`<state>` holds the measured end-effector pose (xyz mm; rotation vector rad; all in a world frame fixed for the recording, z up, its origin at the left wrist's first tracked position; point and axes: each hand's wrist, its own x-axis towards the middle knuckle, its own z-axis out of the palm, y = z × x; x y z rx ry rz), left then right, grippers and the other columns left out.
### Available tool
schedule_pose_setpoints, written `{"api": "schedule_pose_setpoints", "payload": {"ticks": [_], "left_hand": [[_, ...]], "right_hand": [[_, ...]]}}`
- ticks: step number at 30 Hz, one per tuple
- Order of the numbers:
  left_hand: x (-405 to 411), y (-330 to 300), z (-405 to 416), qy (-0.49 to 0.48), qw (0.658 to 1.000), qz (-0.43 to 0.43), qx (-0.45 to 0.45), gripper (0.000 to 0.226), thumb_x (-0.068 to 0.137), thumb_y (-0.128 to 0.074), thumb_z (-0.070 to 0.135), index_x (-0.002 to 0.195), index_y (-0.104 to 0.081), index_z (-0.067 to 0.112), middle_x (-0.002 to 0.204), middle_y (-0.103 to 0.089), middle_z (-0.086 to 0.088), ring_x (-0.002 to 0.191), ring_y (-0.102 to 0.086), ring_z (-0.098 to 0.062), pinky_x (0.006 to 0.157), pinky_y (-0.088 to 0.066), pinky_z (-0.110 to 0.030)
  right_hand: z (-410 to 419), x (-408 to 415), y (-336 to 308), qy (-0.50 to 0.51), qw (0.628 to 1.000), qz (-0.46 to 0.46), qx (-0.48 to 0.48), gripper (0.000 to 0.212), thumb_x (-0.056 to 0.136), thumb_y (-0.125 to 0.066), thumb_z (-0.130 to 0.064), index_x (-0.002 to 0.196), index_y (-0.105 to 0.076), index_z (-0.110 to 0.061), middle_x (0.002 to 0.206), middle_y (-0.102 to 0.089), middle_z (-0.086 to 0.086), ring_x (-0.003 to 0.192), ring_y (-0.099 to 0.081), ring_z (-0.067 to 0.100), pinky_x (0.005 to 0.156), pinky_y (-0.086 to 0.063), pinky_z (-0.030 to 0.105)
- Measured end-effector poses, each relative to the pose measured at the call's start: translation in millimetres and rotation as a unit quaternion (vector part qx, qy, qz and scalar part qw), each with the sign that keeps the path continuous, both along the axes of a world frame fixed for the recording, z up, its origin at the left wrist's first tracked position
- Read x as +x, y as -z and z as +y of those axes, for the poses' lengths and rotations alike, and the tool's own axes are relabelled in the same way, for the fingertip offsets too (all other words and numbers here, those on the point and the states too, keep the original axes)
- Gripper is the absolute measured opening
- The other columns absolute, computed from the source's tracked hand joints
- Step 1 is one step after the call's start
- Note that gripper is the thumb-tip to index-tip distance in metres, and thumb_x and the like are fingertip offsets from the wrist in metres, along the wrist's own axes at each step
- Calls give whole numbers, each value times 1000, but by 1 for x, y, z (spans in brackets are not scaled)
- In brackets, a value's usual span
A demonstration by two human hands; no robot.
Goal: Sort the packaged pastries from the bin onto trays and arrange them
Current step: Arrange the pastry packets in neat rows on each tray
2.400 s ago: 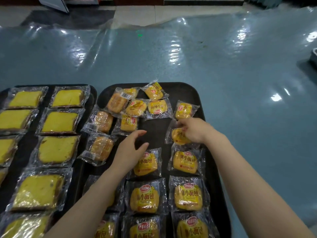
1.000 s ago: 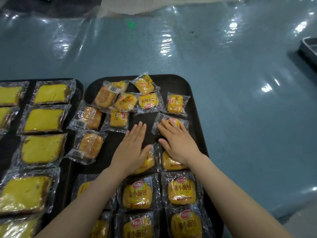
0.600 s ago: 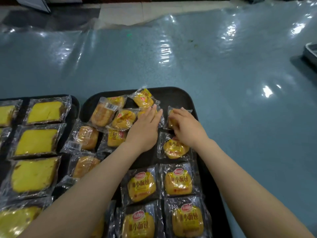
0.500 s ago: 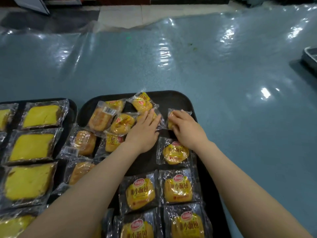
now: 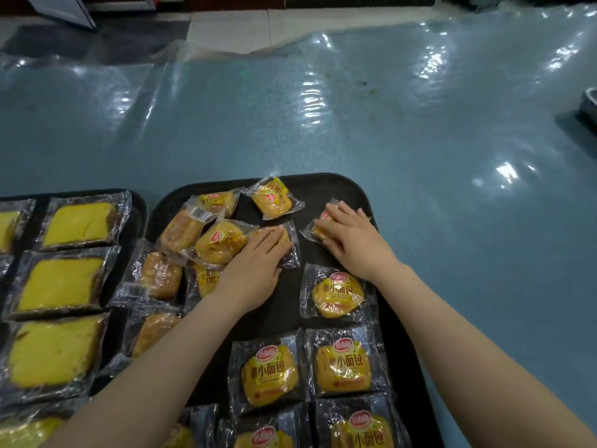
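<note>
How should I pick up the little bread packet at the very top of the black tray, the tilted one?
Pinch the tilted bread packet by its crinkled sealed flap at the far left corner, coming from above. The bun bulges in the middle, while the flat flap sticks out free over bare tray, clear of both hands and the neighbouring packets.

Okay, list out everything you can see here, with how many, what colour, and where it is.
Trays: two, black, side by side on the table; the left one is cut off by the frame edge.
Cake slices: at least five, yellow, in clear wrappers, in rows on the left tray.
Small buns: about a dozen, yellow with red logos, in neat rows near the viewer and loose at the far end of the right tray.
Brown pastries: three, in clear wrappers, left side of the right tray.
Table cover: one, glossy blue-green.
Left hand: flat on a small bun.
Right hand: on a small bun at the far right corner.
</note>
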<state>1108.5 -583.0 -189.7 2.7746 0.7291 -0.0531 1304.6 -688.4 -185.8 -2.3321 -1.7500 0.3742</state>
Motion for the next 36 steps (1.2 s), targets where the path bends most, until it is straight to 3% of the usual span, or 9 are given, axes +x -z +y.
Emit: {"api": "schedule_pose_setpoints", "payload": {"ticks": [5, 9, 12, 16, 20, 24, 27, 32, 36], "left_hand": [[-1, -5, -4, -12, 1000, -17, 18, 58, 91, -55, 23, 144, -31, 30, 156, -18, 4, 142, -13, -14, 106, -3, -23], [-13, -9, -11, 2, 1000, -20, 20, 53, 91, -54, 24, 141, -37, 30, 154, -25, 4, 140, -20, -14, 106, -6, -22], [-27, -11, -26, 23, 999, -17, 29, 49, 92, -52, 23, 139, -42, 28, 152, -30, 3, 139, -25, -15, 109, -10, -24], [-45, -13, -48, 48, 998, -21, 19, 41, 92, -53, 20, 132, -52, 23, 145, -42, -3, 133, -37, -20, 111, -16, -27], [-62, -4, -60, 39, 999, 2, -20, 49, 98, -36, 35, 146, -28, 30, 156, -8, 8, 144, 0, -10, 111, 8, -29], [-73, 0, -72, 44, 995, 31, -80, 57, 98, -24, 48, 145, 4, 33, 149, 25, 12, 132, 36, -3, 105, 24, -22], [-72, -11, -62, 18, 996, 2, -91, 57, 96, -26, 48, 141, 7, 36, 150, 20, 14, 138, 23, -2, 110, 14, -21], [-54, -42, -28, -39, 991, -100, -78, 55, 97, -36, 35, 147, -18, 24, 153, -6, 12, 139, 5, 2, 111, -2, -20], [-52, -51, -15, -54, 987, -146, -41, 49, 96, -45, 21, 143, -34, 18, 151, -24, 6, 138, -8, -1, 110, -11, -21]], "right_hand": [[-7, -13, 5, 46, 998, -47, -14, 56, 93, -26, -61, 143, -38, -41, 152, -35, -2, 134, -24, 27, 103, -32, 45], [-11, -23, 6, 69, 996, -59, 20, 44, 97, -36, -49, 138, -48, -37, 141, -44, 2, 132, -27, 26, 107, -24, 44], [-7, -28, 9, 32, 999, -40, 18, 46, 100, -38, -38, 143, -42, -22, 158, -23, 7, 147, -6, 29, 116, -2, 42], [-5, -35, 12, 5, 999, -35, 4, 49, 102, -34, -31, 149, -28, -18, 160, -19, 7, 147, -9, 29, 117, -6, 42], [-11, -38, 14, -10, 998, -48, -29, 52, 101, -33, -37, 151, -19, -33, 162, -5, 3, 147, 4, 32, 116, 3, 46], [-15, -41, 8, -18, 998, -23, -58, 54, 100, -28, -50, 151, -19, -36, 162, 3, -2, 146, 13, 28, 114, 8, 44], [-9, -42, -2, 20, 1000, 17, 9, 46, 100, -35, -44, 145, -38, -33, 162, -7, -2, 147, 7, 26, 116, 1, 46], [33, -44, -15, 117, 984, 72, 114, 39, 97, -51, -24, 136, -54, -23, 153, -36, 4, 144, -21, 24, 115, -18, 38], [75, -39, -17, 200, 965, 124, 114, 45, 94, -56, -36, 135, -52, -18, 133, -56, 4, 126, -46, 23, 99, -42, 38]]}}
